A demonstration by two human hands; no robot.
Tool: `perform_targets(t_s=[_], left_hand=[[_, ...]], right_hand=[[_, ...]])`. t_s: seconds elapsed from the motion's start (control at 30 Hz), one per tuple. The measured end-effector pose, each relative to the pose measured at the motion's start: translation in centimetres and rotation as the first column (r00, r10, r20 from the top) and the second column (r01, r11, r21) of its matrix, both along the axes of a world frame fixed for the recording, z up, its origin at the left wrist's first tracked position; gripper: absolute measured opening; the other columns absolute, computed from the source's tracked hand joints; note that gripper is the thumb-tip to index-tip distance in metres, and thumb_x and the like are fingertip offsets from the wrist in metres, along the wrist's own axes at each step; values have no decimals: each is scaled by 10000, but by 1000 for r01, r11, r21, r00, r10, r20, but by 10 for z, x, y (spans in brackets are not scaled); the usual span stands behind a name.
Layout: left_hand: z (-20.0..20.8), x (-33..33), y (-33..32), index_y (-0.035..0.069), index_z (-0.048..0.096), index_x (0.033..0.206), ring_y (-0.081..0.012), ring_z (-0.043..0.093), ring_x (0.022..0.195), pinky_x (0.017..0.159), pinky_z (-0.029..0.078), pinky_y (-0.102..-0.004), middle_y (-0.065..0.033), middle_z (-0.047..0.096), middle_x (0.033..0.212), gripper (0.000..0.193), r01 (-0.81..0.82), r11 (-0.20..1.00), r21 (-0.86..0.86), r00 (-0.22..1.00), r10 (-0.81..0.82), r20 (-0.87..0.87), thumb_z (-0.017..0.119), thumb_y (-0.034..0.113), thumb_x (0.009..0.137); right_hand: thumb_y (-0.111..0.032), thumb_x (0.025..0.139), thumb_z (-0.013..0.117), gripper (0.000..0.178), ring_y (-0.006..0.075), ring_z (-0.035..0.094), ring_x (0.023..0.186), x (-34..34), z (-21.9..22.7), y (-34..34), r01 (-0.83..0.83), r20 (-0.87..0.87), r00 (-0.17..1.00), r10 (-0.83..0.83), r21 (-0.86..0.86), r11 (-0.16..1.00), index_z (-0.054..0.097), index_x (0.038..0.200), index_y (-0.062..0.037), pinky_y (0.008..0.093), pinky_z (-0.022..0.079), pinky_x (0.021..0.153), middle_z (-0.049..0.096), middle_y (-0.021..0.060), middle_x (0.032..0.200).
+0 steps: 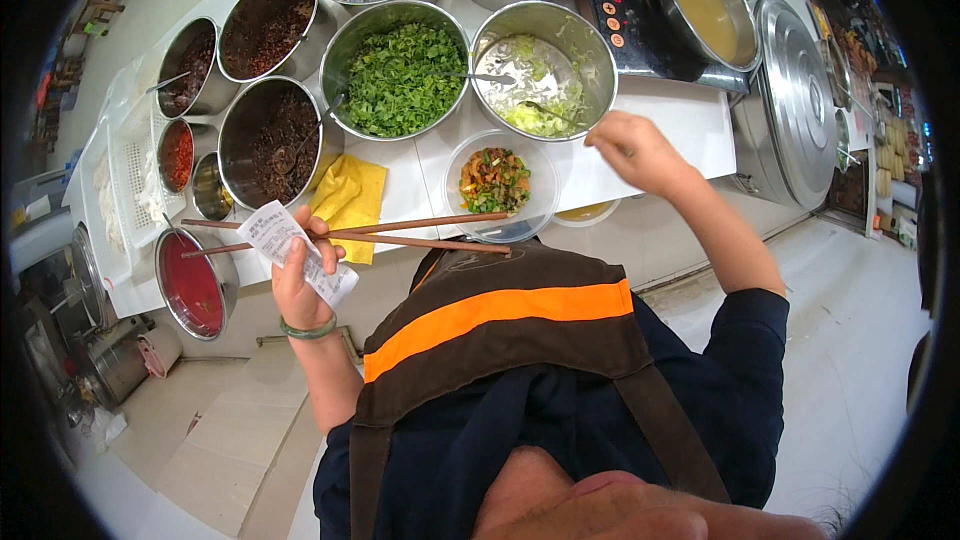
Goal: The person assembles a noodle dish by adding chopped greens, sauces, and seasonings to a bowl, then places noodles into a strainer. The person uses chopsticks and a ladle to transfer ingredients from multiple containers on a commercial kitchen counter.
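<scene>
My left hand (300, 275) is closed around a printed paper receipt (268, 232) and a pair of long wooden chopsticks (440, 243), which cross and point right. My right hand (640, 152) has its fingers pinched at the rim of a steel pot (606, 60) of chopped pale green vegetable (540, 120). They close on the handle end of a spoon (560, 118) dipping into that pot. Between my hands, at the counter's edge, stands a transparent plastic bowl (545, 180) with mixed toppings and chopped greens (494, 180). The chopsticks' tips lie just before it.
Steel pots of chopped herbs (400, 80), dark sauce (285, 145) and chili flakes (265, 35) crowd the counter. A yellow cloth (350, 195) hangs over its edge. At left is a bowl of red liquid (192, 285); at right, a cooktop (625, 30), pan of broth (705, 10) and large lidded pot (800, 100).
</scene>
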State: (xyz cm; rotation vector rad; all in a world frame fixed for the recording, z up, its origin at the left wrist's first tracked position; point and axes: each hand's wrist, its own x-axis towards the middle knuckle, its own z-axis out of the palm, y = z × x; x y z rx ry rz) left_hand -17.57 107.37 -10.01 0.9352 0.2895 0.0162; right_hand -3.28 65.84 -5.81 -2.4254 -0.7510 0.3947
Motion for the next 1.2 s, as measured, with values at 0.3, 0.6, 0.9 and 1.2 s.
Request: perform_targets(t_s=[0.3,0.6,0.9,1.2], left_hand=[[4,0,0,-43,462,1260,-138,515,635,704,499,-316,-138,523,1012,379,-5,1000,-10,999,5,31,441,131,924],[6,-5,7,-38,468,1258,-139,522,634,701,510,-317,-139,532,1013,386,-39,999,-12,997,40,64,459,136,913],[4,-11,7,-35,471,1258,-137,521,634,702,509,-316,-135,528,1014,384,-50,999,-13,997,51,56,453,132,912],[4,-8,5,-40,472,1250,-134,516,626,695,507,-313,-135,528,1010,378,-28,1000,5,998,28,47,453,131,914]], right_hand=[[-44,803,549,77,316,572,729,-13,10,3,-67,24,998,65,80,995,614,816,-3,388,465,650,586,138,759],[-138,890,515,216,116,542,615,-6,15,-26,465,-428,851,-305,344,816,635,837,34,240,449,587,612,69,777],[-195,905,504,253,115,545,629,-18,1,-53,747,-576,659,-483,427,509,624,904,27,236,436,597,621,91,779],[-176,920,492,235,121,553,644,-49,-15,-55,770,-569,638,-519,444,459,620,910,21,241,449,610,617,92,782]])
